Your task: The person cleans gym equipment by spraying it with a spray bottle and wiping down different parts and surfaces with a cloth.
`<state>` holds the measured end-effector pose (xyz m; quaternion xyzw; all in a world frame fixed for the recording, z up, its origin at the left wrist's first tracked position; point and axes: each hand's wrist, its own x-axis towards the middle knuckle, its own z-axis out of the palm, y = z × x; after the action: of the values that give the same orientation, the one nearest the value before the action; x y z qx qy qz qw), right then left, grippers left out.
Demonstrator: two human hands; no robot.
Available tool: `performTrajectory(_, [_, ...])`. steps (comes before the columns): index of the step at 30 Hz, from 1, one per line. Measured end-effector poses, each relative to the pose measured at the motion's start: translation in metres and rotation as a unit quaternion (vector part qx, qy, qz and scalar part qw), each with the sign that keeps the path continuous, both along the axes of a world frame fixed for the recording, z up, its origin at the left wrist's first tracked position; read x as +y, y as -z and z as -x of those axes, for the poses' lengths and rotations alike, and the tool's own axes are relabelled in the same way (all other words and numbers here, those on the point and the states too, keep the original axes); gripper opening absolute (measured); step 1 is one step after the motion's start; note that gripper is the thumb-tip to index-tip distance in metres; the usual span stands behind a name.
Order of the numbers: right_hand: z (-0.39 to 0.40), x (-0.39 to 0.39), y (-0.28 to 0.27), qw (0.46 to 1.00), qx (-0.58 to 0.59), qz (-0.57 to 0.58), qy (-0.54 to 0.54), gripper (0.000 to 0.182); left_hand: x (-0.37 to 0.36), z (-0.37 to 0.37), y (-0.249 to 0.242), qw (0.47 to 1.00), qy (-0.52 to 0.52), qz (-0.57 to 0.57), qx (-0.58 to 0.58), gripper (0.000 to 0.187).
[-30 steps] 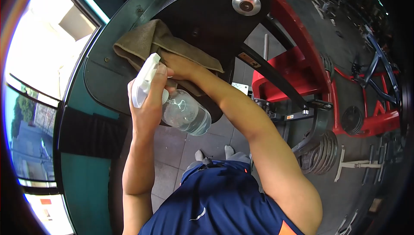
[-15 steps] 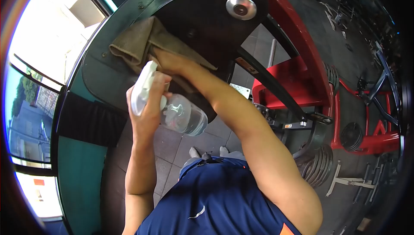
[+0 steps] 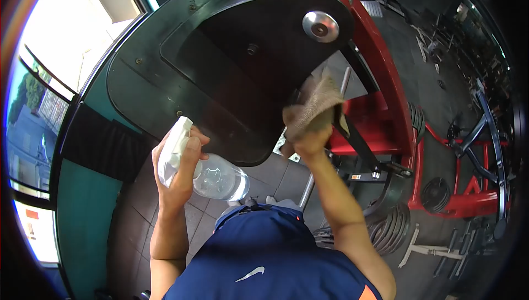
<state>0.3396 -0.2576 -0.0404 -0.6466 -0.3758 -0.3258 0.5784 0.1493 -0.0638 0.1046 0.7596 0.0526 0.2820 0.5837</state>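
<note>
My left hand (image 3: pixel 179 162) is wrapped round the white trigger head of a clear spray bottle (image 3: pixel 221 179), which tilts with its base toward the right. In my right hand (image 3: pixel 314 139) is a bunched brown cloth (image 3: pixel 315 104), smeared by motion. That cloth is off to the right of the dark panel (image 3: pixel 220 88) of the gym machine and overlaps the machine's red frame in this view. The panel's dark face shows bolts and a round silver hub (image 3: pixel 320 26) at its upper right. Both hands are near the panel's lower edge.
A red machine frame (image 3: pixel 380 57) with a black bar stands on the right. Stacked weight plates (image 3: pixel 390 231) sit low at the right, close to my right arm. Windows (image 3: pixel 41 107) and a teal wall (image 3: pixel 88 212) line the left. Grey tiles (image 3: pixel 204 212) cover the floor.
My right hand has taken the cloth off the panel and swung it to the right. My left hand with the spray bottle has shifted slightly down and left.
</note>
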Motion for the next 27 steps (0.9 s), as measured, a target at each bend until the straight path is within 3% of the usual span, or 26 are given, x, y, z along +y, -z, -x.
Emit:
performTrajectory(3, [-0.076,0.044,-0.048,0.975,-0.074,0.208,0.031,0.041,-0.009,-0.001,-0.004,1.0,0.017,0.008,0.004,0.023])
performTrajectory(5, [-0.1,0.053,-0.06,0.965,-0.056,0.255,0.02,0.04,-0.013,-0.001,-0.004,0.999,0.034,0.016,-0.01,0.023])
performTrajectory(8, [-0.1,0.058,-0.044,0.97,-0.045,0.24,0.004,0.038,-0.01,0.006,-0.005,0.999,0.05,-0.007,-0.006,0.024])
performTrajectory(12, [-0.093,0.056,0.048,0.982,0.02,0.178,-0.067,0.036,-0.002,0.035,0.003,1.0,0.015,-0.016,-0.021,0.031])
performTrajectory(15, [-0.094,0.028,0.09,0.986,0.079,0.029,-0.147,0.036,0.012,0.061,0.023,0.999,-0.012,-0.049,-0.009,0.034])
performTrajectory(17, [-0.067,0.01,0.018,0.996,0.058,0.016,0.06,0.028,0.014,0.072,0.033,0.999,-0.028,-0.033,0.018,0.035])
performTrajectory(18, [-0.057,0.0,0.008,0.983,0.053,0.01,0.174,0.025,0.013,0.075,0.036,0.999,-0.032,-0.025,0.029,0.035])
performTrajectory(19, [-0.071,-0.002,0.015,0.973,-0.002,0.113,0.2,0.026,0.012,0.074,0.039,0.999,-0.031,-0.021,0.037,0.035])
performTrajectory(21, [-0.116,0.018,0.063,0.921,-0.108,0.184,0.325,0.03,0.009,0.072,0.044,0.999,-0.019,-0.007,0.042,0.035])
performTrajectory(23, [-0.117,0.009,0.082,0.907,-0.104,0.154,0.377,0.034,0.012,0.071,0.051,0.999,0.0,0.006,0.05,0.036])
performTrajectory(25, [-0.071,-0.021,0.033,0.953,0.016,0.142,0.268,0.037,0.01,0.071,0.055,0.998,0.02,0.002,0.058,0.037])
performTrajectory(27, [-0.064,-0.077,0.059,0.928,0.012,0.263,0.263,0.04,0.013,0.067,0.051,0.998,0.032,-0.011,0.058,0.039])
